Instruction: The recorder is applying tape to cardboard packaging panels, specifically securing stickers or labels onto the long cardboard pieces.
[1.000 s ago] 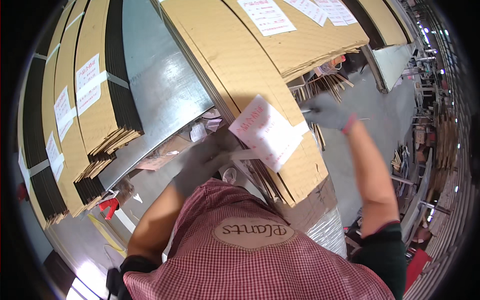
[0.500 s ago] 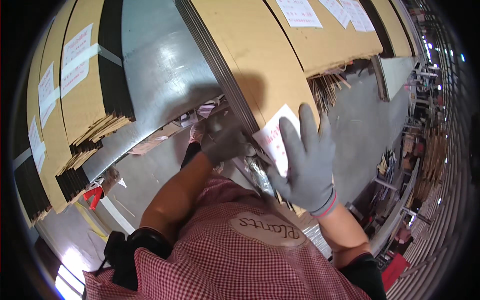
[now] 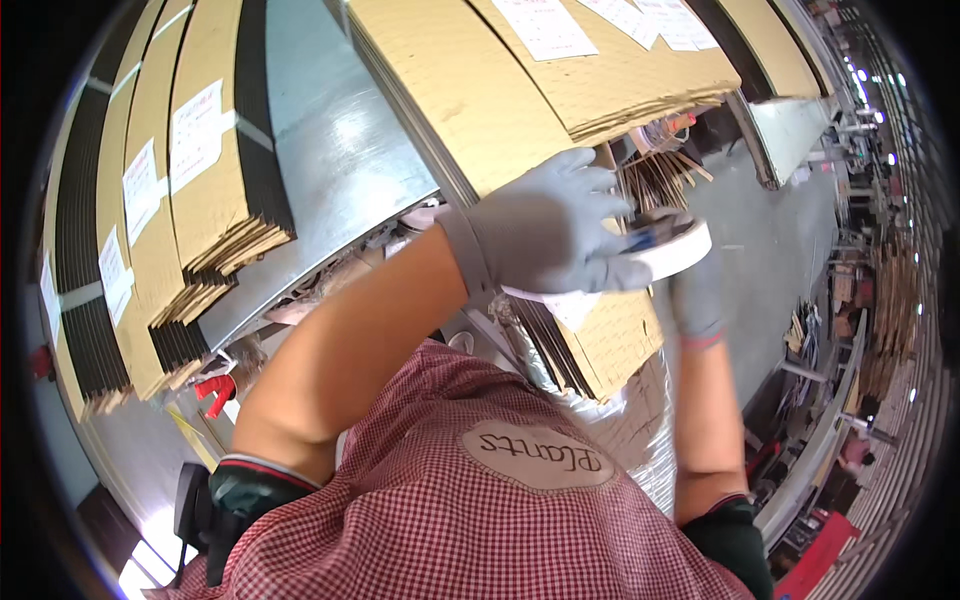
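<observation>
A roll of white tape (image 3: 682, 256) hangs over the right side of the cardboard bundle, with my right hand (image 3: 698, 300) closed round its far side. That grey-gloved hand is blurred and partly behind the roll. My left hand (image 3: 545, 228), also gloved, reaches across the bundle with fingers stretched apart, its lower fingertips against the roll's left end. Whether they pinch the tape end is hard to see. Below my left hand, a white paper label (image 3: 570, 308) lies on the stack of flat brown cardboard (image 3: 612, 345), mostly covered.
Taped, labelled cardboard stacks (image 3: 208, 200) stand at left beside a shiny metal table (image 3: 335, 130). Another labelled stack (image 3: 640, 85) lies at the far right. A red-handled tool (image 3: 215, 392) sits by the table's lower edge. Thin strips (image 3: 665, 180) stick out behind the roll.
My right hand has left the label and moved right, now with a tape roll. My left hand has come up and right, over the bundle. The view has shifted slightly.
</observation>
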### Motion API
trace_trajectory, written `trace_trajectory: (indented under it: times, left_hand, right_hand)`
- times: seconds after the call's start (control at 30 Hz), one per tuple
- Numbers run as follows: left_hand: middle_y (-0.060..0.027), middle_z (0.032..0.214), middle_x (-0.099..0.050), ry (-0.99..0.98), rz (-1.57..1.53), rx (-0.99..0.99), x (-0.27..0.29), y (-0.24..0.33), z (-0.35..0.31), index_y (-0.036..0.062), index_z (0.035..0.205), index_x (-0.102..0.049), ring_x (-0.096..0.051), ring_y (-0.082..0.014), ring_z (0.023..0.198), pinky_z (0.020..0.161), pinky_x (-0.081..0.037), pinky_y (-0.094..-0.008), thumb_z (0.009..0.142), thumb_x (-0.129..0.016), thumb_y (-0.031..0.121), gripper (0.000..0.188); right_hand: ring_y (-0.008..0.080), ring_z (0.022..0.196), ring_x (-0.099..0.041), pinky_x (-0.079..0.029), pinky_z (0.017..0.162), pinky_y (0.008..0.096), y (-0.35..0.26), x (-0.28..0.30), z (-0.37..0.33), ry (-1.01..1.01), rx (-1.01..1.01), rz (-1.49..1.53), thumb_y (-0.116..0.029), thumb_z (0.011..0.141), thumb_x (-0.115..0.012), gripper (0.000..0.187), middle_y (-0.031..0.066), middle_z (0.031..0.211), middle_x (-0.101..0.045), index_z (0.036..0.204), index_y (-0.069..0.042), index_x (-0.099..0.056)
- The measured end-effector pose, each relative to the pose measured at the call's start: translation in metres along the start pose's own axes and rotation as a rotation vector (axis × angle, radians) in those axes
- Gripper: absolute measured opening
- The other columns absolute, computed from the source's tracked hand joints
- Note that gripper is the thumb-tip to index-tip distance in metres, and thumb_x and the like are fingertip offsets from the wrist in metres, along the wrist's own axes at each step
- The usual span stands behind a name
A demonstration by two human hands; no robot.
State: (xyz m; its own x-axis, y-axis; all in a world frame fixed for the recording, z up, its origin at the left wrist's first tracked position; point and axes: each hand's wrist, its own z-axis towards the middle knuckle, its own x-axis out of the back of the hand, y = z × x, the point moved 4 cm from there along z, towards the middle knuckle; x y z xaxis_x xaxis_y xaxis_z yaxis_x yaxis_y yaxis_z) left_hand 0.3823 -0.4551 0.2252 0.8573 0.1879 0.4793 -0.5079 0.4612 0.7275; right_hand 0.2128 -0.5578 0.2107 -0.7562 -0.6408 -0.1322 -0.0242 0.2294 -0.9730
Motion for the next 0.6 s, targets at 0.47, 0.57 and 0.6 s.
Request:
trace_trajectory:
  times: [0.47,0.57,0.6]
  left_hand:
    - [-0.0152,0.117,-0.061,-0.051,0.393,0.01,-0.008,0.006,0.021,0.0033,0.121,-0.058,-0.057,-0.0286,0.105,0.092,-0.042,-0.0442,0.069,-0.071,0.028,0.059]
    - [-0.0075,0.113,-0.059,-0.109,0.288,0.003,-0.015,-0.006,0.009,0.0124,0.115,-0.063,-0.052,-0.028,0.114,0.099,-0.038,-0.0418,0.075,-0.068,0.027,0.044]
    - [-0.0088,0.112,-0.058,0.033,0.279,-0.03,-0.001,0.0,-0.002,0.0102,0.114,-0.063,-0.052,-0.0274,0.115,0.098,-0.039,-0.0425,0.075,-0.068,0.024,0.042]
  right_hand:
    - [0.0289,0.071,-0.065,-0.039,0.098,0.0476,-0.012,0.004,0.05,-0.187,0.51,-1.692,-0.022,0.079,-0.063,0.017,0.0102,0.064,-0.065,0.067,-0.011,-0.065]
    - [0.029,0.085,-0.065,-0.038,0.1,0.0492,-0.078,-0.021,0.065,-0.116,0.451,-1.65,-0.018,0.077,-0.067,0.016,0.0124,0.083,-0.068,0.088,-0.005,-0.068]
    - [0.029,0.085,-0.065,-0.038,0.1,0.0492,-0.093,-0.041,0.074,-0.116,0.513,-1.608,-0.018,0.077,-0.067,0.016,0.0124,0.083,-0.068,0.088,-0.005,-0.068]
